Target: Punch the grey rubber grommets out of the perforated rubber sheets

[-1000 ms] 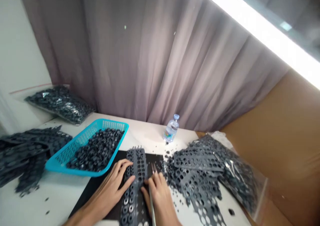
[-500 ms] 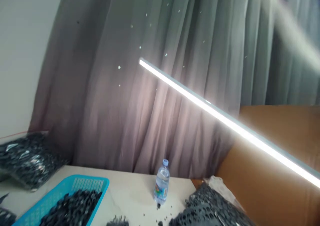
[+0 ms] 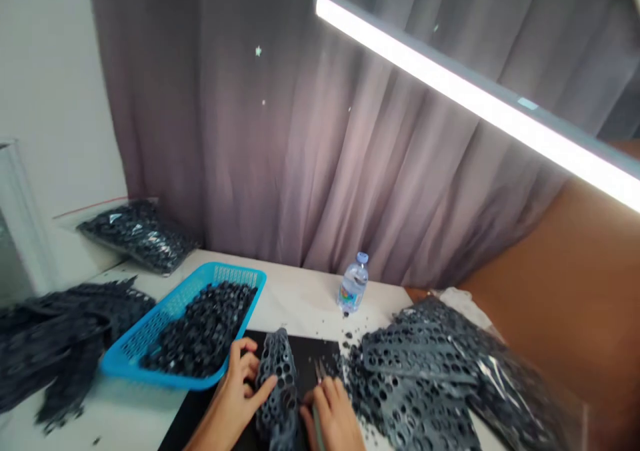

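Note:
A black perforated rubber sheet (image 3: 278, 364), long and full of round holes, lies on a black mat (image 3: 313, 350). My left hand (image 3: 240, 388) is at its left side, thumb on top and fingers curled at the edge, gripping it. To its right, my right hand (image 3: 334, 411) is closed around a small tool (image 3: 320, 371) with thin pointed metal tips and a grey-green handle. Those tips point away from me, above the mat; the fingers cover most of the tool, so its exact kind is unclear.
A blue basket (image 3: 123, 344) of small black pieces stands left. More perforated sheets (image 3: 420, 371) and black crumbs lie right, with a plastic bag (image 3: 520, 384) beside them. A water bottle (image 3: 353, 284), a filled bag (image 3: 145, 234) and dark strips (image 3: 65, 331) are also on the table.
My view has tilted down, so the table, the black mat and both hands now show. The lamp and curtain sit higher in the picture.

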A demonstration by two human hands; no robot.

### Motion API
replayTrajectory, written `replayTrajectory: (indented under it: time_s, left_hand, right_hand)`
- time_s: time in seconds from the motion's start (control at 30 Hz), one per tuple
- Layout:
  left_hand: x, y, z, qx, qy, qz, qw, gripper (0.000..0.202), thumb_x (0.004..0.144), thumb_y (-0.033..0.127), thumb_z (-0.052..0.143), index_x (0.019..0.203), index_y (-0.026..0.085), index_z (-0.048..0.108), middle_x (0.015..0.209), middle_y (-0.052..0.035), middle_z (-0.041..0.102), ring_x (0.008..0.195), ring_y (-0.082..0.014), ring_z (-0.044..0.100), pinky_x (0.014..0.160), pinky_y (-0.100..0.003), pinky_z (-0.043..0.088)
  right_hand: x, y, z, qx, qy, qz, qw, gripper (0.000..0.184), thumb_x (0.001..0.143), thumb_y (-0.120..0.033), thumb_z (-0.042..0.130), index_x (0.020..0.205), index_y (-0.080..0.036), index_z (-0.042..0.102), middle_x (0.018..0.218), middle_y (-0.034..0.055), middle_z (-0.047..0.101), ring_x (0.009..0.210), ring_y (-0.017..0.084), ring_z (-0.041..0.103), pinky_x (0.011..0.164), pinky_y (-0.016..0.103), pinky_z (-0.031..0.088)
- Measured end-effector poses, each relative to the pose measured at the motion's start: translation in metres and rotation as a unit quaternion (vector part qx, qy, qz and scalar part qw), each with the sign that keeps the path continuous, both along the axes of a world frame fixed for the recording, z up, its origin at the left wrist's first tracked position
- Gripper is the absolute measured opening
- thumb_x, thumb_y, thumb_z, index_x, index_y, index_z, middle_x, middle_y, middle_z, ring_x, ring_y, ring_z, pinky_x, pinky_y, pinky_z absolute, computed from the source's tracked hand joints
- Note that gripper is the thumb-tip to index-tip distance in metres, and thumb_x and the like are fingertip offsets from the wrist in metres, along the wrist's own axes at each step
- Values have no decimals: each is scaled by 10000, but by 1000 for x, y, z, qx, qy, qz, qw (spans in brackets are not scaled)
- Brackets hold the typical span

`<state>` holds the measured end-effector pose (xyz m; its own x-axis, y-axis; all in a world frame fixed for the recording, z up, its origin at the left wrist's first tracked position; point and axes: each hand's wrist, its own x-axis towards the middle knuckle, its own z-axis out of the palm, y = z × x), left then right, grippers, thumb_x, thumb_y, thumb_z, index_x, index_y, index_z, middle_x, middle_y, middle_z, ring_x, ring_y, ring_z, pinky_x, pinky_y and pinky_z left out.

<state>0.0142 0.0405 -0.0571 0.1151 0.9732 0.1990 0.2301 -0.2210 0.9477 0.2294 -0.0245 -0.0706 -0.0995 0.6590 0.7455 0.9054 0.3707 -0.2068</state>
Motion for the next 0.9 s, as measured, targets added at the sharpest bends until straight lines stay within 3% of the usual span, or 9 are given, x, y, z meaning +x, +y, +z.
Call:
replayTrajectory:
  time_s: [0.07,0.13,0.23,0.3,0.43,0.57,0.73,0.8,0.9]
  left_hand:
    - [-7,-6,4,-43,-38,-52,997,721,857,601,735,1366,334,300,925,19,587,793,-215,696,605,-286,568]
    - [-17,-12,14,-93,-35,-106,989,810,861,582,747,1474,340,276,919,30,546,779,-208,684,574,-275,561]
    - [-29,-20,35,-104,54,-192,974,529,940,554,673,1367,282,520,856,24,538,802,-198,653,604,-254,526]
    - [-34,-24,48,-66,159,-229,958,377,979,526,628,1201,223,662,764,30,550,678,-159,587,600,-245,452]
    - [-45,-34,74,-49,274,-218,935,373,987,565,616,1039,226,765,593,43,534,564,-158,512,549,-259,281]
    - [-55,-42,104,21,396,-181,900,450,1035,633,548,922,270,788,557,37,534,569,-181,569,563,-265,270]
    - [-50,-48,112,256,413,-68,871,345,1097,484,538,1026,273,801,577,38,581,540,-169,588,622,-287,366]
    - [-45,-44,111,322,377,-49,867,320,1110,445,527,1092,259,786,657,17,647,615,-180,630,694,-304,435]
    - [-38,-25,115,291,333,-130,887,486,1028,560,645,1405,254,637,1061,-55,766,1006,-258,716,923,-364,513]
  right_hand:
    - [-2,-1,5,4,58,11,998,157,1041,-201,556,922,-273,629,859,44,682,754,258,729,691,369,629]
    - [0,-2,20,-69,123,53,989,170,1093,-233,483,990,-256,617,924,43,665,781,213,713,725,316,611]
    - [7,-4,50,-138,173,108,969,172,1100,-260,496,998,-239,633,963,50,662,865,210,693,815,322,591]
    - [13,-5,66,-177,165,134,961,169,1099,-281,519,1021,-234,661,998,58,669,915,219,686,867,342,578]
    - [21,0,86,-233,118,193,946,156,1100,-278,543,1060,-222,684,1050,69,661,961,216,676,900,352,564]
    - [22,8,100,-267,48,262,926,159,1104,-270,547,1103,-204,692,1093,67,655,959,190,669,907,329,566]
    - [16,21,117,-246,10,304,920,185,1109,-239,532,1134,-224,714,1119,53,668,976,177,665,907,315,566]
    - [12,26,122,-234,2,319,918,197,1115,-252,523,1133,-224,718,1096,48,662,972,181,663,895,317,567]
    - [4,31,126,-230,19,341,911,195,1115,-275,539,1131,-213,722,1076,55,654,970,191,666,912,336,563]
